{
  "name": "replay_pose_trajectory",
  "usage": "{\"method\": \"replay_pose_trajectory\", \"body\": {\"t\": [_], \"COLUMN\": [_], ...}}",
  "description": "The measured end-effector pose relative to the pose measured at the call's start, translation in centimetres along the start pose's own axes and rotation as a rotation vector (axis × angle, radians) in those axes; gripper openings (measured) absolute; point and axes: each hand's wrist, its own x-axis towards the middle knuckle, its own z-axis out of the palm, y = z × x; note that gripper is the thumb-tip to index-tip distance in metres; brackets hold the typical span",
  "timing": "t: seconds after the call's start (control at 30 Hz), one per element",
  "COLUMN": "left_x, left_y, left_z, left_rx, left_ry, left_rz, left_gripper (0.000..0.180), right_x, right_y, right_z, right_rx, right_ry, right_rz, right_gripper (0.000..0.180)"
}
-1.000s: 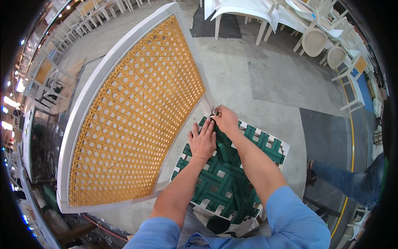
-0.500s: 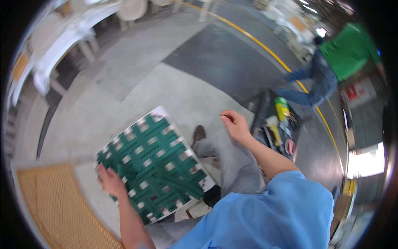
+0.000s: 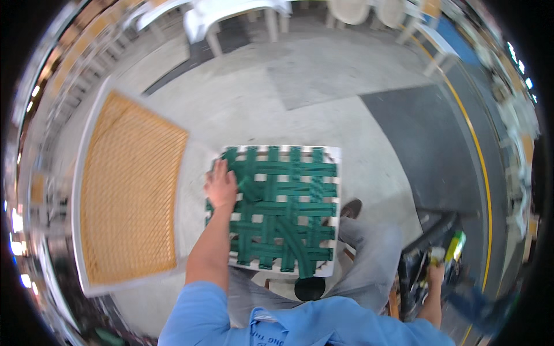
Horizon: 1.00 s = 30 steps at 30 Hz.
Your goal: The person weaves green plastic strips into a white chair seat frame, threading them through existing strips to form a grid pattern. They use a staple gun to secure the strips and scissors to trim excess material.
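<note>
A square white frame woven with green webbing (image 3: pixel 291 189) lies across my lap and knees. A loose green strap (image 3: pixel 293 241) runs diagonally over its lower middle and hangs past the near edge. My left hand (image 3: pixel 221 185) rests on the frame's upper left corner, fingers spread over the webbing. Out to the right, my right hand (image 3: pixel 435 274) is down in a black tool box (image 3: pixel 411 271), closed beside a pale yellow item (image 3: pixel 437 254). What its fingers hold is blurred. A yellow-green can (image 3: pixel 456 244) leans in the box.
A large white-framed panel with tan woven cane (image 3: pixel 130 196) stands at my left. White tables (image 3: pixel 228 12) and chairs (image 3: pixel 348 11) line the far side. A dark mat (image 3: pixel 430 144) and a yellow floor line (image 3: pixel 480 151) lie to the right.
The view has swung to the right. My right hand has gone from the air above my knee down into the tool box. My left hand stays on the frame's left edge.
</note>
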Motion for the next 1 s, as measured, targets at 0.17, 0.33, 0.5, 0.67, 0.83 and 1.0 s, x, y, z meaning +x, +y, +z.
{"method": "replay_pose_trajectory", "body": {"t": [0.17,0.33,0.5,0.67,0.83,1.0], "left_x": [-0.5,-0.5,-0.4,-0.5,-0.4,-0.3], "left_y": [-0.2,-1.0,-1.9,-2.4,-2.7,-3.0], "left_z": [-0.7,-0.7,-0.3,-0.3,-0.3,-0.1], "left_rx": [-0.055,-0.105,-0.171,-0.213,-0.26,-0.275], "left_ry": [0.117,0.131,0.149,0.076,0.085,0.146], "left_rz": [0.0,0.003,0.016,0.004,0.008,0.001], "left_gripper": [0.053,0.053,0.053,0.052,0.051,0.05], "right_x": [-1.8,-6.8,-15.9,-27.7,-36.2,-37.4], "right_y": [-5.4,-21.3,-41.8,-56.7,-63.4,-64.4], "right_z": [-1.5,-4.5,-1.5,11.1,21.9,26.3], "right_rx": [0.346,0.485,0.591,0.401,0.254,0.132], "right_ry": [0.056,-0.093,-0.625,-1.113,-1.219,-1.222], "right_rz": [-0.284,-0.615,-0.687,-0.878,-0.845,-0.832], "right_gripper": [0.07,0.05,0.032,0.037,0.031,0.025]}}
